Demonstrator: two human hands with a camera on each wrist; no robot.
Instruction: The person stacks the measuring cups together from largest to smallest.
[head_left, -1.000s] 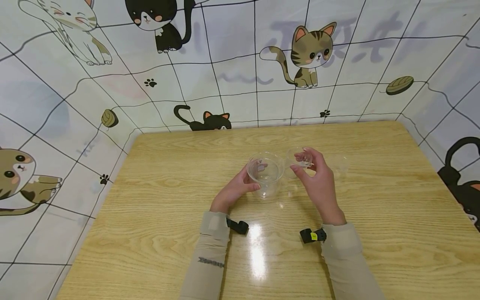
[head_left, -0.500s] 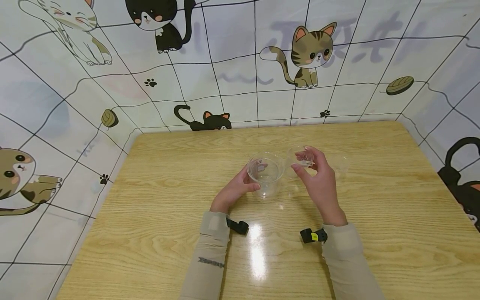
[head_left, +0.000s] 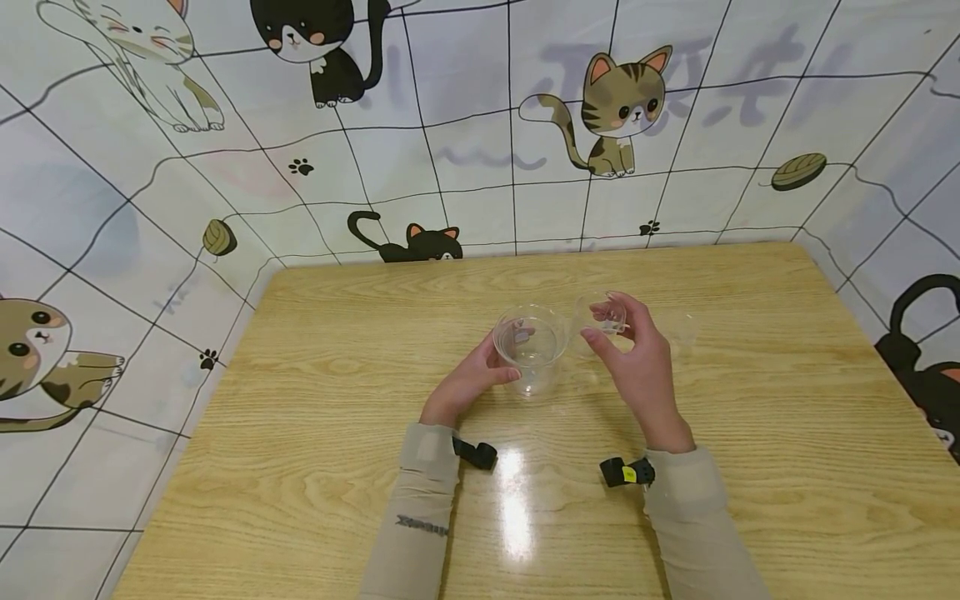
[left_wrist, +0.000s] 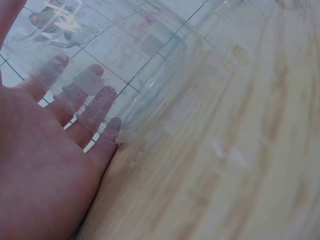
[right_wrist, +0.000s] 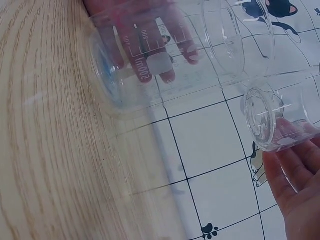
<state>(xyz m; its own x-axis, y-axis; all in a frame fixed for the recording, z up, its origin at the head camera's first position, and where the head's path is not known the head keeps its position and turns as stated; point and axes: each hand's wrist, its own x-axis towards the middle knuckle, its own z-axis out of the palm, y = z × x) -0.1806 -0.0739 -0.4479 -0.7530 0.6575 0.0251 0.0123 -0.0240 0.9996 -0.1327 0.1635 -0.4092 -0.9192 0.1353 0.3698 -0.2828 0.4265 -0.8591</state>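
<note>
A large clear beaker (head_left: 531, 350) with printed measuring marks stands on the wooden table (head_left: 315, 417). My left hand (head_left: 474, 379) grips its side, with the thumb in front and the fingers behind, seen through the wall in the left wrist view. Just right of its rim, my right hand (head_left: 637, 358) holds a smaller clear beaker (right_wrist: 267, 117) between thumb and fingers. That smaller beaker is raised off the table, its base about level with the large beaker's rim in the right wrist view. Whether either holds liquid, I cannot tell.
A faint clear object (head_left: 684, 329), hard to make out, is on the table behind and right of my right hand. A white curtain (head_left: 480, 133) printed with cats and grid lines surrounds the table's back and sides.
My right hand has shifted very slightly right and away from me with the smaller beaker. My left hand and the large beaker stay in place.
</note>
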